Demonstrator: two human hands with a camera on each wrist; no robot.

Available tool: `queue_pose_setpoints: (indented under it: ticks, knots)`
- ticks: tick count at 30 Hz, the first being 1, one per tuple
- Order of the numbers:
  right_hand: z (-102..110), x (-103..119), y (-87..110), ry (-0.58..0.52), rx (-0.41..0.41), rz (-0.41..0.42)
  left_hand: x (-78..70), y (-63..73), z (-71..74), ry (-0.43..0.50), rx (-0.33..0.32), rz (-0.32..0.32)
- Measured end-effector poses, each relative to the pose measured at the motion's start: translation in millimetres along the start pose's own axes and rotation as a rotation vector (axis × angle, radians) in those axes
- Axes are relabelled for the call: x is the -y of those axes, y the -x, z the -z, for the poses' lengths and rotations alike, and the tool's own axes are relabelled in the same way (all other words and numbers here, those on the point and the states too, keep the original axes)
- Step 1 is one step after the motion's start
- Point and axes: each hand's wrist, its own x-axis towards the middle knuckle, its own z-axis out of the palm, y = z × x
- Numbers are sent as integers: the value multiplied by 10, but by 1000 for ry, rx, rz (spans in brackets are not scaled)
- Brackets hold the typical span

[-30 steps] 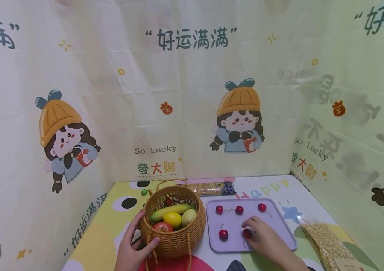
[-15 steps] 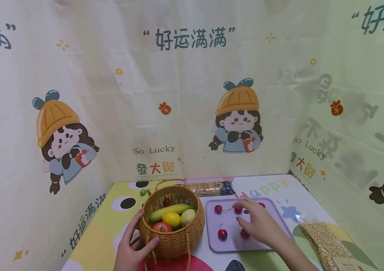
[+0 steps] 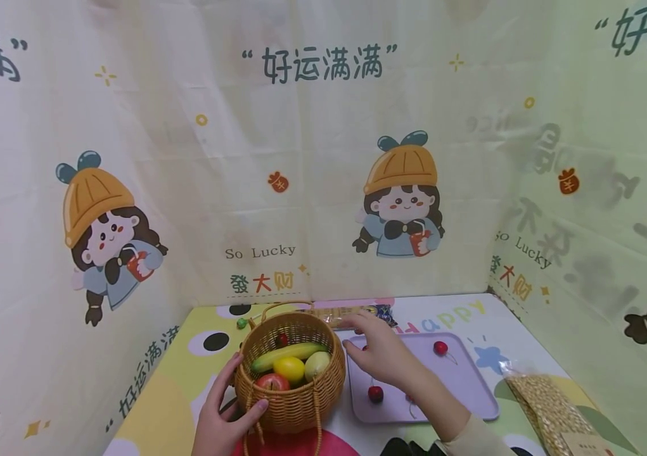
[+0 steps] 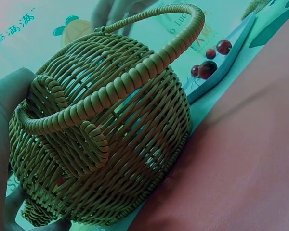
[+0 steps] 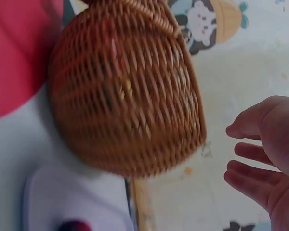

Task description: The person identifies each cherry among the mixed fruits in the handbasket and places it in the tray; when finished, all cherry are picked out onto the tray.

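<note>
My left hand (image 3: 229, 405) holds the round wicker basket (image 3: 294, 411) by its left side, with the thumb at the front. Inside the basket lie a long yellow-green fruit (image 3: 289, 356), a yellow lemon (image 3: 288, 369), a pale green oval fruit (image 3: 317, 365), a red round fruit (image 3: 272, 382) and a small cherry (image 3: 281, 340). Just right of the basket's rim, my right hand (image 3: 377, 348) hovers with fingers spread; the right wrist view shows nothing in it. Beneath it, the lilac tray (image 3: 466, 402) bears cherries (image 3: 376, 394), some hidden by that hand and forearm.
A long clear packet (image 3: 352, 316) lies behind the basket and tray. To the tray's right is a bag of pale grains (image 3: 551, 405). A small green ball-like thing (image 3: 241, 323) sits left of the basket. Printed cloth walls surround the table on three sides.
My right hand has left the cherry at the tray's front, passed over the cherries at the back and moved left to the basket's rim. My left hand stays on the basket.
</note>
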Motion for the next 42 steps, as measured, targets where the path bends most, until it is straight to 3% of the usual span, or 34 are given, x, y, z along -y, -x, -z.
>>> queue_pose_setpoints:
  ticks: [7, 20, 27, 33, 42]
  knots:
    - [-247, 294, -340, -17, 122, 76, -2, 0, 11, 3, 0, 0]
    - [-729, 576, -748, 174, 381, 110, 2, -1, 22, -5, 5, -3]
    - [-947, 628, -841, 306, 462, 100, -5, 4, 19, -36, 11, 41]
    - [-1112, 558, -873, 371, 515, 67, -26, 4, 1, -40, 3, 37]
    - [-1212, 491, -918, 363, 592, 12, -12, 6, -2, -41, -3, 31]
